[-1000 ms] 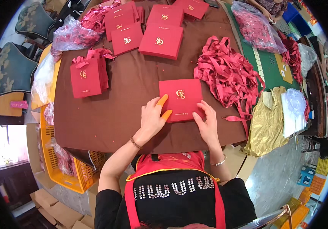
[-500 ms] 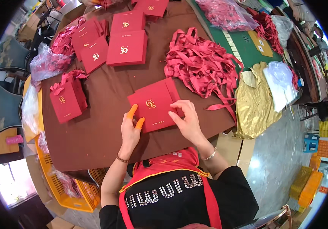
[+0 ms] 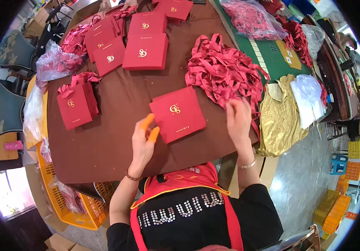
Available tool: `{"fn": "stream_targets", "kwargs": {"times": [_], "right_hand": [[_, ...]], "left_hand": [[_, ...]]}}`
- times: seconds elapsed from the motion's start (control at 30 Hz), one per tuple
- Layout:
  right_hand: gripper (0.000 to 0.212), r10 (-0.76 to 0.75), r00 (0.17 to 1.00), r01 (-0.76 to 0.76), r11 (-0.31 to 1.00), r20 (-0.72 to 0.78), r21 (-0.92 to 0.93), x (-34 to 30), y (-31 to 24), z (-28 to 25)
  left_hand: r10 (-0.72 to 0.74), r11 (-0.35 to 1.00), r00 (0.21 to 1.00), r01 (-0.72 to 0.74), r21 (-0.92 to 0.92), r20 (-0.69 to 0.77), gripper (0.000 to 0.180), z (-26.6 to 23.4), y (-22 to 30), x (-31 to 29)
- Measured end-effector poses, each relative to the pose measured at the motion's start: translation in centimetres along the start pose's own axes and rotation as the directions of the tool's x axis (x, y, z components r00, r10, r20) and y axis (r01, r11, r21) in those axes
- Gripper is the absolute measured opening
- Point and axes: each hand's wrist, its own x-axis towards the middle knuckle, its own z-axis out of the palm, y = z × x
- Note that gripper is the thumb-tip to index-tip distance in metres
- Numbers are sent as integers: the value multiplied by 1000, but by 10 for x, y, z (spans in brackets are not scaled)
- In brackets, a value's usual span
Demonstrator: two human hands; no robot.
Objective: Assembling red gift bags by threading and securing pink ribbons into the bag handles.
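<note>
Two flat red paper bags, the upper red bag [image 3: 180, 119] with a gold emblem, lie overlapped on the brown tablecloth in front of me. My left hand [image 3: 143, 140] is at their left edge, thumb and a finger spread apart, both in orange finger cots. A heap of red ribbons [image 3: 224, 69] rests right of the bags. At its near edge, my right hand [image 3: 239, 123] has its fingers curled together on a red ribbon; the fingertips are slightly blurred. To the left stands a group of red bags [image 3: 76, 106] with ribbon handles.
Stacks of flat red bags [image 3: 145, 51] lie farther back on the brown table [image 3: 117, 154]. A gold sheet [image 3: 278, 119] and clear plastic [image 3: 307, 85] sit at the right. An orange crate [image 3: 69, 215] is below left. Another person's hands [image 3: 125, 4] show at the far edge.
My right hand has left the bags and moved right to the ribbon heap. The two bags now lie more closely aligned, and my left hand's fingers have come off the upper one.
</note>
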Motion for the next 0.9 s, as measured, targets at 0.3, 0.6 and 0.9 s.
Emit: {"fn": "stream_targets", "kwargs": {"times": [0.3, 0.6, 0.9], "right_hand": [[8, -269, 854, -51, 809, 446, 586, -64, -127, 51], [11, -313, 765, -173, 742, 562, 648, -60, -136, 61], [21, -155, 402, -911, 36, 903, 411, -9, -137, 94]], "left_hand": [[-259, 252, 796, 603, -757, 548, 34, -10, -1, -1], [-308, 95, 848, 479, -873, 432, 42, -44, -23, -12], [-40, 507, 754, 581, -637, 655, 65, -78, 0, -22]]}}
